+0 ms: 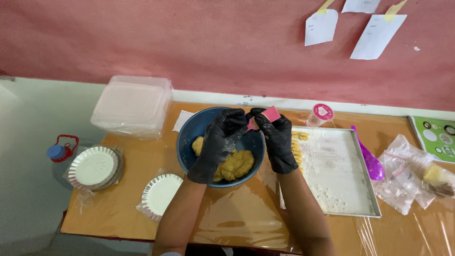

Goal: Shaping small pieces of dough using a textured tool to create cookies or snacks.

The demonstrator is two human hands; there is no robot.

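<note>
wall: reddish-pink, textured, with three paper notes (321, 26) taped up at the upper right.
worktop (237, 213): orange-brown, wrapped in clear plastic film that wrinkles and shines near the front edge.
bowl (189, 130): blue and round, near the middle of the worktop, under both hands.
dough (237, 165): yellow lump lying in the bottom of the bowl, with a smaller piece against the left inner wall.
left hand (218, 142): in a black glove, raised over the bowl, fingers bent toward the scraper; its grip is pinched at the scraper's lower end, though the exact contact is hard to make out.
right hand (277, 140): in a black glove, over the bowl's right rim; its grip is clenched on the scraper between thumb and fingers.
scraper (266, 116): small, pink, flat card-like piece held between the two hands above the bowl's far rim.
baking tray (372, 189): metal, rectangular, just right of the bowl, dusted with white flour.
shaped pieces (297, 147): small yellow pieces of dough lined up along the tray's left edge.
purple spoon (369, 159): plastic, lying just beside the tray's right rim.
plastic bags (412, 175): clear, crumpled, at the far right, one with something yellow inside.
small cup (320, 115): clear with a pink lid, behind the tray.
clear containers (132, 105): stacked at the back left.
foil plates (95, 167): two stacks with white centres at the left of the worktop, one nearer the front edge.
</note>
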